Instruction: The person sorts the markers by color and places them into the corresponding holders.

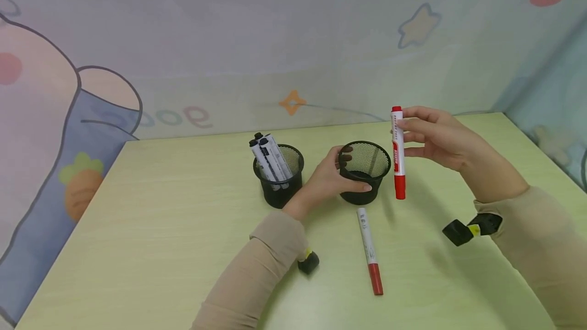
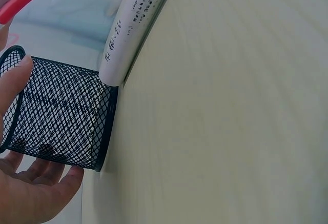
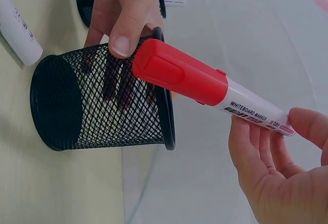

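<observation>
My right hand (image 1: 437, 136) pinches a red-and-white whiteboard marker (image 1: 397, 153) near its upper end, red cap downward, just right of a black mesh pen cup (image 1: 362, 187). In the right wrist view the red cap (image 3: 179, 73) appears in front of the cup's rim. With thumb and fingers around its left side, my left hand (image 1: 332, 174) grips that upright cup, which holds nothing visible. A second red-capped marker (image 1: 368, 248) lies on the table in front of the cup.
Left of my left hand stands another mesh cup (image 1: 281, 192), holding several black-tipped white markers (image 1: 270, 159). The pale table (image 1: 160, 228) ends at a printed cloth backdrop (image 1: 238, 39). Each wrist wears a small black camera (image 1: 458, 232).
</observation>
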Demonstrator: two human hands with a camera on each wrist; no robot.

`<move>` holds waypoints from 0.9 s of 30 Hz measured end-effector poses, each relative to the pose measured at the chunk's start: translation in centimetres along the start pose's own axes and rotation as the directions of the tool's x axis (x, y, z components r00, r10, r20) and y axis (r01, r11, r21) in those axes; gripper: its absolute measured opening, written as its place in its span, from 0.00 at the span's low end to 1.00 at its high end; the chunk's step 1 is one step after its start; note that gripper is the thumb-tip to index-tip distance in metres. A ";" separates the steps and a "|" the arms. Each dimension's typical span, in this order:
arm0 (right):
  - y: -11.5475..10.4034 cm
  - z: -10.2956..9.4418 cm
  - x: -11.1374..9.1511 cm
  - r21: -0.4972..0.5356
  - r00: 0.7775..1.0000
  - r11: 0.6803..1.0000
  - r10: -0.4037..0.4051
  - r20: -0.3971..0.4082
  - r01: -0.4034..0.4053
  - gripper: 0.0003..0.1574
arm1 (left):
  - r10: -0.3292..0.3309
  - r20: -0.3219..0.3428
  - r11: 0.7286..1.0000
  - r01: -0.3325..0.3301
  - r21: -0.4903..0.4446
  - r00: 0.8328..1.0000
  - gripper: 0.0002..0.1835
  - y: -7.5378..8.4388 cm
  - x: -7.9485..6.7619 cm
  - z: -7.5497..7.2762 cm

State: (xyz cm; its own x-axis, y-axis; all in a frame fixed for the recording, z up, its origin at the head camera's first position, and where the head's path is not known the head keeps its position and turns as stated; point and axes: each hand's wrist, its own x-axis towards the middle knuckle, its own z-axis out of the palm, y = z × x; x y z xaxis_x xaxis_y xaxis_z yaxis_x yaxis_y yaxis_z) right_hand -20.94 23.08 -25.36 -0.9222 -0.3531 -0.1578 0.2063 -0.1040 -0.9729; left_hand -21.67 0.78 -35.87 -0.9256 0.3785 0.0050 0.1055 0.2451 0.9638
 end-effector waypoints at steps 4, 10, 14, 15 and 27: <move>-0.1 0.2 0.1 -0.008 1.000 1.000 -0.003 -0.005 0.003 0.06 | -0.003 0.003 1.000 0.003 0.006 1.000 0.49 0.0 0.1 0.0; -0.1 0.6 0.4 -0.004 1.000 1.000 -0.003 -0.010 0.003 0.07 | -0.013 0.003 1.000 0.013 0.004 1.000 0.49 0.0 0.1 0.0; -0.2 0.9 0.5 0.009 1.000 1.000 -0.011 -0.002 0.011 0.06 | -0.019 0.001 1.000 0.019 -0.004 1.000 0.49 0.0 0.1 0.1; -0.2 1.0 0.6 0.011 1.000 1.000 -0.013 0.000 0.013 0.06 | -0.020 0.001 1.000 0.020 -0.003 1.000 0.49 0.0 0.1 0.1; -0.2 1.5 1.1 0.018 1.000 1.000 -0.012 -0.012 0.012 0.07 | -0.014 0.019 1.000 0.014 -0.022 1.000 0.49 0.0 0.0 0.0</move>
State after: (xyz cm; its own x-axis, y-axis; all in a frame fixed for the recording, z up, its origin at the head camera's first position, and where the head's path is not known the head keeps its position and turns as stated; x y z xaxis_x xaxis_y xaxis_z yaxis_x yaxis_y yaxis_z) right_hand -21.52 21.28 -25.08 -0.9284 -0.3410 -0.1478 0.2005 -0.1248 -0.9717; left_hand -21.64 0.77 -35.90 -0.9200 0.3917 -0.0136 0.0841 0.2310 0.9693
